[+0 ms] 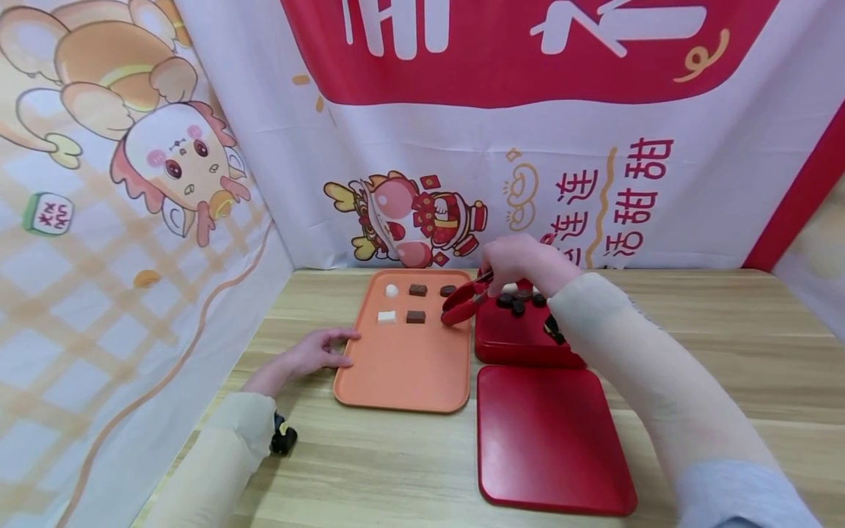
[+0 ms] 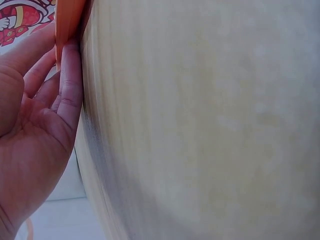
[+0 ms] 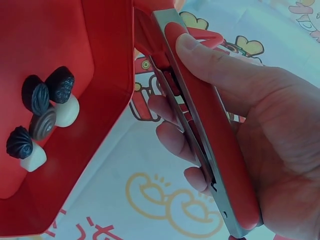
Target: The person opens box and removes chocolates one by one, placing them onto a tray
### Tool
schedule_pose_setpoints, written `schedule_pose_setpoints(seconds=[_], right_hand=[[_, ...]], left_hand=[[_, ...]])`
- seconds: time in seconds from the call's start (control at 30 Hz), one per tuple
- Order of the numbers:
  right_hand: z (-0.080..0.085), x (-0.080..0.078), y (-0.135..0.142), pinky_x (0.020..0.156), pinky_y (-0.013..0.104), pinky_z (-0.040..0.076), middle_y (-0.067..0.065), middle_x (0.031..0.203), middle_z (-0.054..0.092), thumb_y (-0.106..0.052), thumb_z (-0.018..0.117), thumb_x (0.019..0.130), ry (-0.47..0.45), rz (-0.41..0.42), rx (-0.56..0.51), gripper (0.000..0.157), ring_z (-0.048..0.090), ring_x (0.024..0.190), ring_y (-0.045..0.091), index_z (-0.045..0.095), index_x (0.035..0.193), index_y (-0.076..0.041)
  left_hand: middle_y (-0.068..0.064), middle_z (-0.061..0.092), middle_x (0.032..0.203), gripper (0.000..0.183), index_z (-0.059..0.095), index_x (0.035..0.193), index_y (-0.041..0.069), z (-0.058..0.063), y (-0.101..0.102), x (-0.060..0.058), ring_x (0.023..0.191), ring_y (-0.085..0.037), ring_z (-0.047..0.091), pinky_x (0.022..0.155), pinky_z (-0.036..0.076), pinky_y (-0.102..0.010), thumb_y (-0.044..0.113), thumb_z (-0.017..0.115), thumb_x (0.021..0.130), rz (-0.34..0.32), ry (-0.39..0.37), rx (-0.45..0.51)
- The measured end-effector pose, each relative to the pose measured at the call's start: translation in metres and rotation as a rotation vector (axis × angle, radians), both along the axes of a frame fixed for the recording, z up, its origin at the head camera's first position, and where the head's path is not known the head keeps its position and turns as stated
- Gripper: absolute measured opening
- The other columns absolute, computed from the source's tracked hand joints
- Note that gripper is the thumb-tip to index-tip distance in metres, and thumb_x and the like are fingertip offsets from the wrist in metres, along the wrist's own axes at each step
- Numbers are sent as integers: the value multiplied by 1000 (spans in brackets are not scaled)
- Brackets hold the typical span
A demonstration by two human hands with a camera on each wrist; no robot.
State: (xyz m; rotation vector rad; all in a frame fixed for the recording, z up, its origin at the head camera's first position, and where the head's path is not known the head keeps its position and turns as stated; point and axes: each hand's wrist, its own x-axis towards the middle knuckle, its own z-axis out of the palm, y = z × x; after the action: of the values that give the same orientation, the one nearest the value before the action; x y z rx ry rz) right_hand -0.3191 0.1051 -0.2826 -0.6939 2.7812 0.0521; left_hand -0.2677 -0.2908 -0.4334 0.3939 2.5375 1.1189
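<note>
My left hand [image 1: 317,352] holds the left rim of an orange tray [image 1: 403,374], its thumb and fingers on either side of the edge in the left wrist view. Red-handled tongs [image 3: 207,120] are gripped in my right hand [image 1: 518,260]. Their red heads [image 1: 462,302] reach down over the tray's right side; whether anything sits between them is hidden. On the tray's far half lie a white round piece [image 1: 392,290], a brown chocolate [image 1: 417,290], a dark chocolate [image 1: 448,290], a white block [image 1: 386,317] and a brown block [image 1: 415,317].
Right of the tray stands an open red box [image 1: 521,352] with several dark and white chocolates [image 3: 42,117] inside. A flat red lid [image 1: 554,440] lies nearer on the wooden table [image 1: 370,469]. Printed cloth [image 1: 409,154] hangs behind and at the left.
</note>
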Motion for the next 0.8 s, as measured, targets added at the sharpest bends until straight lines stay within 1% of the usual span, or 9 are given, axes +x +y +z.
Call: schedule_pose_setpoints(seconds=[0.13, 0.33, 0.5, 0.57, 0.7, 0.8], right_hand=[[0, 1, -4, 81, 37, 46, 2, 93, 64, -31, 81, 79, -1, 0, 23, 32, 55, 88, 21, 70, 103, -12], [-2, 2, -2, 83, 38, 47, 3, 95, 63, -32, 82, 79, -3, -5, 2, 37, 56, 90, 22, 69, 106, -11], [-4, 2, 6, 86, 39, 47, 3, 101, 64, -36, 81, 79, 26, 17, -14, 42, 57, 93, 20, 69, 112, -12], [-4, 3, 11, 86, 40, 47, 4, 103, 65, -36, 80, 80, 40, 29, -29, 42, 57, 93, 20, 71, 113, -12], [-3, 5, 22, 86, 42, 48, 7, 109, 67, -35, 80, 81, 43, 18, -92, 44, 59, 90, 20, 71, 118, -12], [0, 10, 31, 87, 43, 48, 8, 113, 67, -35, 80, 81, 55, -4, -139, 51, 61, 93, 21, 68, 125, -12]], left_hand=[[-7, 45, 83, 59, 53, 138, 7, 1, 0, 0, 70, -20, 41, 61, 38, -30, 20, 76, 85, -3, 0, -1], [-8, 47, 90, 59, 55, 137, 10, 1, 0, -1, 73, -20, 42, 63, 39, -31, 20, 78, 84, 16, -17, 0], [-8, 43, 84, 59, 54, 138, 7, 0, 0, -2, 71, -20, 40, 62, 37, -30, 20, 77, 84, -1, 3, -4], [-7, 43, 83, 59, 54, 138, 7, 0, 0, -2, 71, -20, 40, 61, 37, -30, 20, 77, 85, -5, 9, -1], [-6, 43, 81, 58, 55, 137, 8, -1, 0, -1, 70, -19, 40, 61, 37, -29, 20, 77, 85, 3, 6, -7], [-6, 43, 80, 58, 55, 137, 8, -1, -1, -1, 69, -18, 40, 60, 38, -29, 19, 77, 85, 8, -1, 1]])
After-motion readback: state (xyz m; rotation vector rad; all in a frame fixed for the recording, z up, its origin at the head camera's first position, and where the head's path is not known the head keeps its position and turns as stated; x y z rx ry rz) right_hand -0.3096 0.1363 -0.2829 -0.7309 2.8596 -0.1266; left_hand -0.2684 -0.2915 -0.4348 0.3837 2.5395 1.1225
